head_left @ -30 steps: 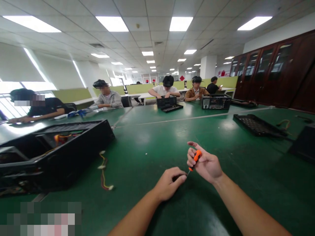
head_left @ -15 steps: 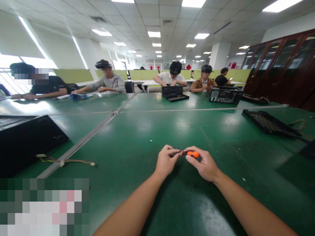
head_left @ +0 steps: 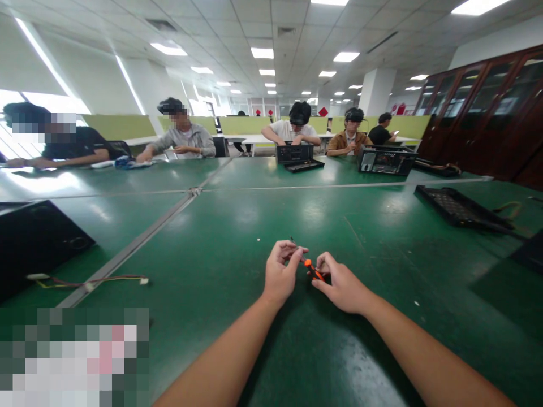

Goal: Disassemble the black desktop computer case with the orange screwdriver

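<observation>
Together, both hands' fingers pinch a slim orange-handled screwdriver (head_left: pixel 314 270) above the glossy green table (head_left: pixel 237 226).

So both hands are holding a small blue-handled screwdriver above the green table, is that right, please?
Not quite: in the head view the screwdriver has an orange handle, not blue. The left hand and right hand do hold it above the green table.

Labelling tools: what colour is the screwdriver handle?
Orange, on the small screwdriver pinched between both hands; head view.
</observation>
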A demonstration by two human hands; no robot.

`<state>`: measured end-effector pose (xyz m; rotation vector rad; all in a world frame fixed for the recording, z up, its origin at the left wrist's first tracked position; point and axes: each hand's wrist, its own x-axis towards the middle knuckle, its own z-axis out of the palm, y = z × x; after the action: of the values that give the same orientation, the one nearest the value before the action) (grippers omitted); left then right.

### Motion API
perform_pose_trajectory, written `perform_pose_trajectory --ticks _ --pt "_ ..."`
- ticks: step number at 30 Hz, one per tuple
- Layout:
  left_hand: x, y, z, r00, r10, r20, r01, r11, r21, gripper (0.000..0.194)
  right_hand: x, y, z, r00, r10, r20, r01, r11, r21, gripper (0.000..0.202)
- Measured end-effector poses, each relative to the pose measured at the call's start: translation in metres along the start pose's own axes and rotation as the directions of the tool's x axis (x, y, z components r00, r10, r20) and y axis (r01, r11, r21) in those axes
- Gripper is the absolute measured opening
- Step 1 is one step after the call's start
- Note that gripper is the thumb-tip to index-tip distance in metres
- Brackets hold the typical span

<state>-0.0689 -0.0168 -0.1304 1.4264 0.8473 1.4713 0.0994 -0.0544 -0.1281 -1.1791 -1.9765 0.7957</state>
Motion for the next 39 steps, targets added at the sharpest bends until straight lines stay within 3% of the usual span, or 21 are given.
perform_pose_trajectory --ticks 4,14,22,28,32,39 --pt "-0.001 -0.002 0.003 1.000 -0.021 -0.012 0.021 1.000 -0.015 0.032 0.001 0.002 -0.002 1.000 -0.001 0.003 0.001 0.999 -0.041 0.031" --pt "0.000 -0.004 0.000 0.999 -0.046 0.006 0.046 0.997 0.056 0.035 0.000 -0.001 -0.003 1.000 0.005 0.021 -0.004 0.998 -0.056 0.030" --pt "0.003 0.000 0.000 0.992 -0.129 0.003 0.128 0.991 0.030 0.050 -0.001 -0.004 -0.004 0.999 0.022 0.037 -0.019 0.997 -0.069 0.034" --pt "0.003 -0.001 0.000 0.993 -0.118 0.017 0.117 0.992 0.043 0.047 -0.001 -0.003 -0.004 0.999 0.026 0.042 -0.022 0.996 -0.089 0.042" --pt "0.002 0.000 0.000 0.995 -0.094 0.026 0.093 0.995 0.035 0.047 -0.001 -0.003 -0.002 0.999 0.016 0.032 -0.013 0.996 -0.090 0.037" --pt "0.008 -0.008 -0.010 0.995 -0.048 0.090 0.065 0.979 -0.194 0.054 -0.003 -0.016 -0.008 0.996 -0.038 -0.086 0.033 0.997 -0.067 0.023"
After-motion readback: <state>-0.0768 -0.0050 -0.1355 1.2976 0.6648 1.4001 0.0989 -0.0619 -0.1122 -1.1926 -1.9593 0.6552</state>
